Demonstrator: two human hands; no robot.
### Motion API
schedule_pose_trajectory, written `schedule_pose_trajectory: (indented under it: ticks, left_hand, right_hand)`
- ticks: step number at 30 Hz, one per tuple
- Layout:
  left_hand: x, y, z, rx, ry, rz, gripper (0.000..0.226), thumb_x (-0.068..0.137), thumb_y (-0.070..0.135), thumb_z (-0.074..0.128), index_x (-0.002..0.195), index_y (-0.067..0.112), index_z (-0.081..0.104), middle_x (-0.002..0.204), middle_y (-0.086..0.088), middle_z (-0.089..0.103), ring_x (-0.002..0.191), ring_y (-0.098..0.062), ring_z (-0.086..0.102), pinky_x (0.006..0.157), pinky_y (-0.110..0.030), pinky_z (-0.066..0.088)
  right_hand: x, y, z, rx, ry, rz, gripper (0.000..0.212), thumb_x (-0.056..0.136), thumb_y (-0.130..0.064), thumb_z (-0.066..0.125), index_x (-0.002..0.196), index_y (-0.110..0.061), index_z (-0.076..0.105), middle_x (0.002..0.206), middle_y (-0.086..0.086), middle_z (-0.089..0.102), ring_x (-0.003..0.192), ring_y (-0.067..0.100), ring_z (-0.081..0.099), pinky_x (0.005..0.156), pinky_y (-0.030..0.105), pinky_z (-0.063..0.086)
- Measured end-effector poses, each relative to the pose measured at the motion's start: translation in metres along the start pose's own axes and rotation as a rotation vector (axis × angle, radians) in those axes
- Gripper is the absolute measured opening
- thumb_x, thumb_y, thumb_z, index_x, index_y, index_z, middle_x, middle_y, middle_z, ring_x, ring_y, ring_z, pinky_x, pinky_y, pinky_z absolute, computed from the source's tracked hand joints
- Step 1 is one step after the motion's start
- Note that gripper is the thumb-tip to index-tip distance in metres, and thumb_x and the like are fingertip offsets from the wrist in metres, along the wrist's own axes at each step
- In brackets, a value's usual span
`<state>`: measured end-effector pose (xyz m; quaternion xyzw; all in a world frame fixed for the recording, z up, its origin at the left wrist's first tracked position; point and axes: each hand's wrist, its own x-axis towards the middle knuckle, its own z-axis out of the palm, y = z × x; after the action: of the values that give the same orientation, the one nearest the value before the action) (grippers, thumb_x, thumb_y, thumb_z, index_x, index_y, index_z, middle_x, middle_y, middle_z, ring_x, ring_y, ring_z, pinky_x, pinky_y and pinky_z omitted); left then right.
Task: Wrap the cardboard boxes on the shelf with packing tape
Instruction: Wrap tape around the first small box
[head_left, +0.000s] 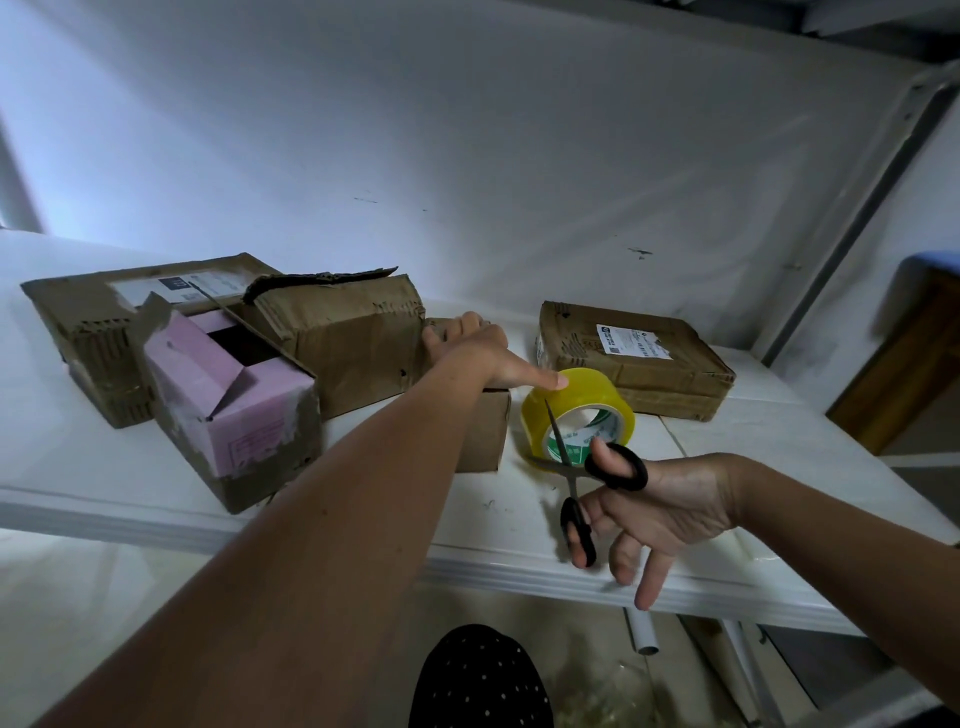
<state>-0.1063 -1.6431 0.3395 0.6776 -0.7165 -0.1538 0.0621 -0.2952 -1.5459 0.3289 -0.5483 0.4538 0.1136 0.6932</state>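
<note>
A small cardboard box (485, 426) on the white shelf (779, 457) is being pressed under the left hand (478, 348), fingers spread flat. At its three o'clock, the tape roll (576, 415) is being touched by the thumb. Black scissors (587, 483), blades parted, are being gripped by the right hand (670, 514).

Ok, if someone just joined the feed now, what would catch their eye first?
Probably the yellow tape roll standing on edge mid-shelf, with the open scissors held in the right hand just in front of it. Next, the left hand stretched across a small box, thumb touching the roll. Then the torn pink box at front left, open on top.
</note>
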Motion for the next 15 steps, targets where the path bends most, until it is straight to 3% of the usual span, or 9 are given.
schedule_pose_trajectory:
  ticks: [9,15]
  left_hand:
    - [0.001,0.0,0.001,-0.002,-0.002,-0.008,0.113,0.055,0.09,0.054,0.144,0.022,0.038,0.153,-0.005,0.021,0.144,-0.028,0.011,0.115,-0.05,0.007]
    - [0.001,-0.001,-0.001,0.0,0.005,-0.004,0.114,0.055,0.09,0.053,0.144,0.022,0.037,0.153,-0.005,0.02,0.144,-0.028,0.011,0.115,-0.052,0.007]
  right_hand:
    - [0.018,-0.007,0.002,0.099,0.13,-0.061,0.111,0.028,-0.092,0.061,0.099,-0.006,0.062,0.094,0.006,0.065,0.069,0.017,0.061,0.076,0.035,0.055]
    - [0.023,-0.012,0.003,0.184,0.252,-0.158,0.097,0.041,-0.091,0.057,0.091,-0.008,0.06,0.086,0.007,0.063,0.057,0.012,0.059,0.067,0.03,0.057]
